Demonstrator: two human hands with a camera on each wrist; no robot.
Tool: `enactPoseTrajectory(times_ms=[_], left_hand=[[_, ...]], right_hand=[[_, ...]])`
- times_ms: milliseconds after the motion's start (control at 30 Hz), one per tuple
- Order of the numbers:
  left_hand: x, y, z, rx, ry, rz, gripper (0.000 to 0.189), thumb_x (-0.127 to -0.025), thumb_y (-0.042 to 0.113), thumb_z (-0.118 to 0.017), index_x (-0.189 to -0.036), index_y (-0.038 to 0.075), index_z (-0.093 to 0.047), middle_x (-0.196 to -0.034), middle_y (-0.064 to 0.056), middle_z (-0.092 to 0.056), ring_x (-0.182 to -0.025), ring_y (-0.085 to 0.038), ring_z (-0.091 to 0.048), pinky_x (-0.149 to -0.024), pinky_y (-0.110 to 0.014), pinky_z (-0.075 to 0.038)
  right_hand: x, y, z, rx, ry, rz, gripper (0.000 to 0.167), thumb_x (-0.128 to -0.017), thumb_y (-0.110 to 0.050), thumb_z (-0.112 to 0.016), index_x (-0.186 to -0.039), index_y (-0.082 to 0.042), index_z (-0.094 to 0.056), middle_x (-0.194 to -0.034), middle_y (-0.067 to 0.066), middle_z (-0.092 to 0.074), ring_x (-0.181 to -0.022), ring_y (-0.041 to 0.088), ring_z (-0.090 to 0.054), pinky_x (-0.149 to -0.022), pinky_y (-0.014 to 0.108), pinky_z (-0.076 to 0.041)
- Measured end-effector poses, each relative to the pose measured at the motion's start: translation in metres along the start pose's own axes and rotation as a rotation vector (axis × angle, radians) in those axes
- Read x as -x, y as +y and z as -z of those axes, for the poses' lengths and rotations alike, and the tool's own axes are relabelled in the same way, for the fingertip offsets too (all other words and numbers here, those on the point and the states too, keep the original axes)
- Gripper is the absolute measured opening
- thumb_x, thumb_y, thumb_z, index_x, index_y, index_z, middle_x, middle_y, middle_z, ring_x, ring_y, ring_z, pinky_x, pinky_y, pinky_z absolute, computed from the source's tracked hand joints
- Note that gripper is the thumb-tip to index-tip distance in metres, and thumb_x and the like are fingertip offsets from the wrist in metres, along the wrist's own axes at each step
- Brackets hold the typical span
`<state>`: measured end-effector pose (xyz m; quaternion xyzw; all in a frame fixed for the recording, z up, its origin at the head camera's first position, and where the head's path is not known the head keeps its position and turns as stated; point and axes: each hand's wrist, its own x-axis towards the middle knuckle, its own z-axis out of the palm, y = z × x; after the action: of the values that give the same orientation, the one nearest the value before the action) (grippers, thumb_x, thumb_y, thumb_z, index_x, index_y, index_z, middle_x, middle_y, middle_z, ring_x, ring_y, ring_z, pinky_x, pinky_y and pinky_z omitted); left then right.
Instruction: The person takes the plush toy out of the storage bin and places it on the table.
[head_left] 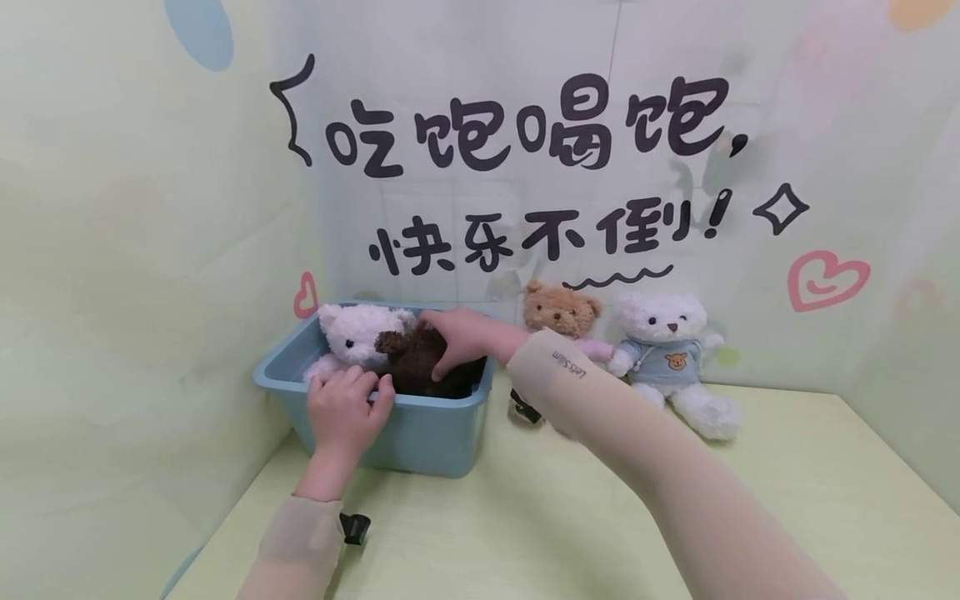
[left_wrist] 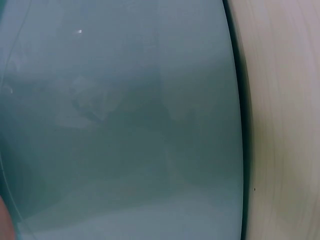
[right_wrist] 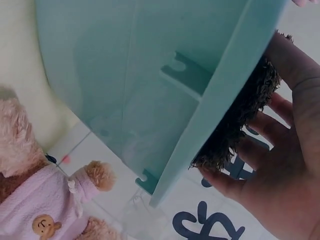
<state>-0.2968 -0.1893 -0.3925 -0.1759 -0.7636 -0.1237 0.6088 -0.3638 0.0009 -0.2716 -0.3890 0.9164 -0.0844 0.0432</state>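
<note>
Right hand [head_left: 467,335] spreads against the dark-brown plush toy [head_left: 411,365]; left hand [head_left: 347,414] grips the blue bin [head_left: 429,437] by its rim. This likely steadies it.

A pale back wall [head_left: 480,42] is standing behind a light, wood-grained desk [head_left: 795,475] and bearing two lines of large black lettering [head_left: 581,117]. A star outline [head_left: 782,208] and a pink heart [head_left: 828,281] are showing right of the words. Pale yellow-green side walls [head_left: 135,250] are flanking the desk, a blue oval [head_left: 200,32] is decorating the upper left, and soft light is leaving faint shadows.
</note>
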Motion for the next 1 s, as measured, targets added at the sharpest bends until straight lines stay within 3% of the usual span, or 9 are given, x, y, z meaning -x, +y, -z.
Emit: enactPoseTrajectory(times_ms=[133,267,500,767,1000], left_hand=[[-0.001,0.000,0.000,-0.004,0.015,-0.004,0.046,-0.091,0.033,-0.043,-0.054,0.008,-0.050,-0.051,-0.003,-0.037,-0.044,-0.026,-0.043,-0.055,-0.045,-0.032],[-0.002,0.000,0.001,-0.004,0.015,-0.005,0.046,-0.091,0.033,-0.043,-0.053,0.008,-0.049,-0.051,-0.003,-0.038,-0.045,-0.027,-0.043,-0.055,-0.045,-0.032],[-0.001,0.000,0.000,0.002,0.006,0.003,0.047,-0.092,0.034,-0.042,-0.054,0.007,-0.052,-0.051,-0.003,-0.039,-0.045,-0.027,-0.043,-0.055,-0.045,-0.032],[0.001,0.000,-0.002,0.016,0.012,0.014,0.049,-0.092,0.035,-0.042,-0.057,0.005,-0.057,-0.052,-0.004,-0.041,-0.046,-0.028,-0.044,-0.057,-0.046,-0.033],[-0.001,0.001,0.002,0.011,-0.016,0.009,0.051,-0.093,0.037,-0.041,-0.059,0.004,-0.060,-0.054,-0.005,-0.044,-0.049,-0.029,-0.047,-0.057,-0.047,-0.034]], right_hand=[[-0.001,-0.003,-0.004,0.073,-0.047,-0.035,0.088,-0.074,-0.039,-0.082,-0.147,-0.013,-0.039,-0.141,0.010,-0.044,-0.123,0.021,-0.046,-0.103,0.034,-0.037],[-0.002,-0.008,-0.009,0.160,-0.069,-0.065,0.086,-0.073,-0.042,-0.082,-0.145,-0.016,-0.042,-0.136,0.013,-0.042,-0.117,0.023,-0.046,-0.098,0.036,-0.041],[-0.005,-0.005,-0.006,0.050,-0.052,0.003,0.071,-0.076,-0.026,-0.081,-0.135,-0.010,-0.045,-0.122,0.006,-0.059,-0.109,0.017,-0.055,-0.096,0.032,-0.042],[0.002,0.002,0.019,-0.050,0.059,0.067,0.072,-0.078,-0.023,-0.077,-0.139,-0.011,-0.042,-0.131,0.004,-0.054,-0.116,0.016,-0.051,-0.101,0.033,-0.038],[0.005,-0.004,0.039,-0.022,0.122,0.098,0.073,-0.080,-0.024,-0.074,-0.143,-0.012,-0.040,-0.135,0.004,-0.053,-0.119,0.016,-0.050,-0.101,0.033,-0.038]])
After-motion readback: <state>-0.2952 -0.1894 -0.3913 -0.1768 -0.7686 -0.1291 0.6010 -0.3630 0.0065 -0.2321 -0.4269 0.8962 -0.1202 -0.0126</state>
